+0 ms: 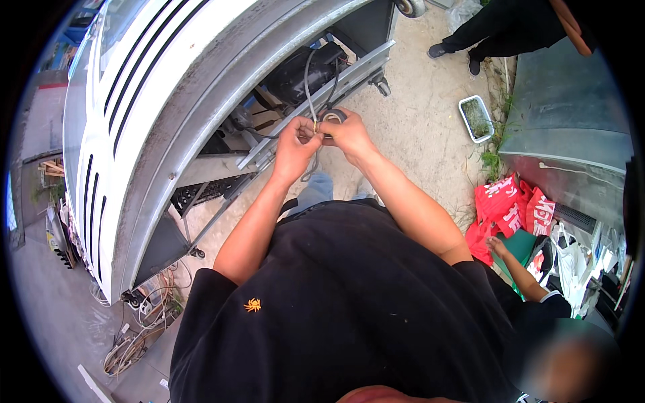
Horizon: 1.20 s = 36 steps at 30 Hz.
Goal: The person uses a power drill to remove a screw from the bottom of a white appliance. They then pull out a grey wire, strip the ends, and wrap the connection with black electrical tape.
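Note:
My left hand (pixel 293 149) is closed, its thumb and fingertips pinching a grey cable (pixel 308 84) at a spot where a bit of yellow shows. Close beside it, my right hand (pixel 351 140) grips a dark roll of tape (pixel 334 117), its thumb near the same spot on the cable. The cable comes down from the open base of a large white cabinet (pixel 144 74) and hangs on below my hands. Inside that base sits a black compressor (pixel 293 75). My fingers partly cover the point where tape and cable meet.
A metal rail (pixel 359 69) runs along the cabinet's base, with a caster (pixel 381 86) under it. Right of me are a white tray of greenery (pixel 476 119), red bags (pixel 497 208) and another person's hand (pixel 497 247). A person in black trousers (pixel 507 30) stands far right. Tangled cables (pixel 127 352) lie lower left.

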Each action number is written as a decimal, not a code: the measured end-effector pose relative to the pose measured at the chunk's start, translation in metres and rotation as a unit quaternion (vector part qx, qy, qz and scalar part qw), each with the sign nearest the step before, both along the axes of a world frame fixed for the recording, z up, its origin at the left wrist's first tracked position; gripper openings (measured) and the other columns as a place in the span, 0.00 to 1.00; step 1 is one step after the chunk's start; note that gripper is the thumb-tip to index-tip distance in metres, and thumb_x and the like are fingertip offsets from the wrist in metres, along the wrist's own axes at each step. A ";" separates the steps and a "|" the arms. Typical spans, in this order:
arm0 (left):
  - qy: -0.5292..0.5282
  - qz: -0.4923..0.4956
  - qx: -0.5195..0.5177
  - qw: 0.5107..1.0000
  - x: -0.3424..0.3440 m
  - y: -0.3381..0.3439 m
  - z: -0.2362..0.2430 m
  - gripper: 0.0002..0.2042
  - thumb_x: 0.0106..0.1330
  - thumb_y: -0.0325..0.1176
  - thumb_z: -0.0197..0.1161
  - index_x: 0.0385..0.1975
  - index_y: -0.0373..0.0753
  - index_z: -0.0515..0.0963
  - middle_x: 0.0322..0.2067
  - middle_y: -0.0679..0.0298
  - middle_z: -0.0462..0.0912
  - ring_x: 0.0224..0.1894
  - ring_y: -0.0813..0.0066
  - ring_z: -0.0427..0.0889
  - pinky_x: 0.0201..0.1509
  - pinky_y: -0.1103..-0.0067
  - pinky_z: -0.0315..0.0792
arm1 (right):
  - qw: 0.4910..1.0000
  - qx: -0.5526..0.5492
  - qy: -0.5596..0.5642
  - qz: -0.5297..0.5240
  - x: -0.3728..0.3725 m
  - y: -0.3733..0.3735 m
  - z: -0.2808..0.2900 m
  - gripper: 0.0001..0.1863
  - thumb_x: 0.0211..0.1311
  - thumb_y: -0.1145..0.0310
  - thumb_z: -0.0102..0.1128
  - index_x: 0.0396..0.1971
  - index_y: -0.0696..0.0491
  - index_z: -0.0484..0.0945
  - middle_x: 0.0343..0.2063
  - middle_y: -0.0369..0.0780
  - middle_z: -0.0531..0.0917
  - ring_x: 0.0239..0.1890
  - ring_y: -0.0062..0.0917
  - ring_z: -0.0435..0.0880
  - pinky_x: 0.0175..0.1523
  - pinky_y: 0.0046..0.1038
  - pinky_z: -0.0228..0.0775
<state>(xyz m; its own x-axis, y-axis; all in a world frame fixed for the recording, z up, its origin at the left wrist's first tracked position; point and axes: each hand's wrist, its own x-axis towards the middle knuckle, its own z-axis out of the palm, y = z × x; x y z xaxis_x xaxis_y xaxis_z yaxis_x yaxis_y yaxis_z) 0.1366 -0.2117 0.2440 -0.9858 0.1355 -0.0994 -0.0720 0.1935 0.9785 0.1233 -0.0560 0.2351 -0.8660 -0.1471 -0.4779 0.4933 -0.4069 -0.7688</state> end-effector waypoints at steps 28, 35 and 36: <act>-0.077 0.073 0.097 0.990 0.007 -0.011 -0.014 0.14 0.59 0.19 0.62 0.45 0.27 0.72 0.34 0.59 0.80 0.35 0.75 0.83 0.40 0.80 0.78 | 0.848 0.407 0.257 0.221 0.011 0.015 0.032 0.19 0.62 0.62 0.62 0.45 0.60 0.70 0.36 0.52 0.82 0.40 0.47 0.83 0.45 0.42 0.73; -0.081 0.069 0.114 0.988 0.008 -0.010 -0.019 0.14 0.60 0.19 0.59 0.47 0.28 0.72 0.33 0.60 0.79 0.34 0.76 0.82 0.40 0.80 0.78 | 0.828 0.439 0.238 0.255 0.004 0.011 0.038 0.19 0.60 0.62 0.63 0.44 0.60 0.72 0.38 0.53 0.83 0.43 0.49 0.83 0.47 0.43 0.73; -0.081 0.068 0.114 0.988 0.008 -0.011 -0.019 0.14 0.61 0.19 0.57 0.47 0.28 0.72 0.33 0.60 0.79 0.34 0.76 0.82 0.40 0.80 0.79 | 0.828 0.436 0.244 0.255 0.003 0.011 0.036 0.19 0.59 0.62 0.63 0.44 0.60 0.72 0.38 0.53 0.83 0.43 0.49 0.82 0.47 0.43 0.73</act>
